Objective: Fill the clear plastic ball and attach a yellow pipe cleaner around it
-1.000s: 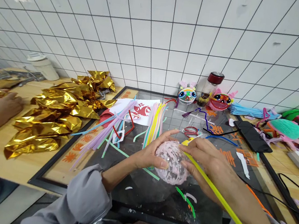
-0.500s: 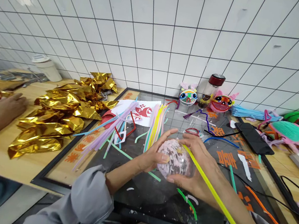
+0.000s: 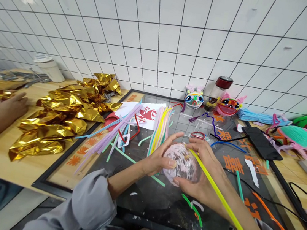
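Between my two hands is a clear plastic ball (image 3: pixel 178 164) with pale pink patches over its surface. My left hand (image 3: pixel 161 158) curls around its left side, thumb on the front. On the right side, my right hand (image 3: pixel 201 168) grips the ball with its thumb low on the front. A long yellow strip (image 3: pixel 217 191) starts at the top of the ball by my right fingers and runs down across my right forearm. Just beyond my fingertips lies a small red loop (image 3: pixel 198 135). Green scraps (image 3: pixel 193 209) rest on the dark glass board (image 3: pixel 143 202) below the ball.
Crumpled gold foil (image 3: pixel 58 112) covers the left, beside another person's hands (image 3: pixel 9 105). Pastel pipe cleaners (image 3: pixel 160 131) lie behind my left hand. Two decorated round heads (image 3: pixel 194 98) and a glass bottle (image 3: pixel 215 95) stand near the wall. A black phone (image 3: pixel 263 143) lies right.
The ball has turned slightly in my hands. Both hands keep nearly the same place and hold, and the view has shifted a little.
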A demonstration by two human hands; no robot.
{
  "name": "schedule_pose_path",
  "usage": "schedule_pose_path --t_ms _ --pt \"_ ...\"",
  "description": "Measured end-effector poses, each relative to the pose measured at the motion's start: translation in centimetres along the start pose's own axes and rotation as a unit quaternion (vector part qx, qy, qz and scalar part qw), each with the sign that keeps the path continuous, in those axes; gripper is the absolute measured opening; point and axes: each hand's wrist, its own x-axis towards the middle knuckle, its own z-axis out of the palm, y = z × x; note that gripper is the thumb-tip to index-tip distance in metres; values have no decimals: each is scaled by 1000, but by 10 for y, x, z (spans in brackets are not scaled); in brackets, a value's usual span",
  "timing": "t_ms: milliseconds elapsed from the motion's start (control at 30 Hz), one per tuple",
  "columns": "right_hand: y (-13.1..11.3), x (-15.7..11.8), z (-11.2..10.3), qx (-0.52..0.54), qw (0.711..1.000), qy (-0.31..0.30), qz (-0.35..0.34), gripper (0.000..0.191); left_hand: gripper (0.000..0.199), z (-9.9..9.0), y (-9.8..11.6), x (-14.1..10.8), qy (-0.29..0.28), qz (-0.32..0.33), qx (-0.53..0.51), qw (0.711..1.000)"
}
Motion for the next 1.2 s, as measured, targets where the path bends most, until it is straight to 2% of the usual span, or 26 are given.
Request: schedule_pose_path --t_ms 100,300,567,700,767,933,1200 --pt "2 1 0 0 1000 1 1 59 104 -4 -2 0 -8 13 45 999" --pt "6 2 0 3 1000 2 3 58 90 -12 -8 0 -10 91 133 987" --pt "8 2 1 1 1000 2 12 60 78 -10 2 -3 -38 89 215 972" --pt "8 2 1 2 1000 6 1 63 68 -9 6 -4 -49 112 256 959" --pt "7 2 0 4 1000 -1 7 62 69 -9 6 -4 -55 119 249 960" --pt "5 2 -1 18 999 -14 27 58 91 -8 6 -3 -53 117 243 961" --pt "3 3 2 29 999 -9 41 58 83 -11 4 0 -48 148 275 949"
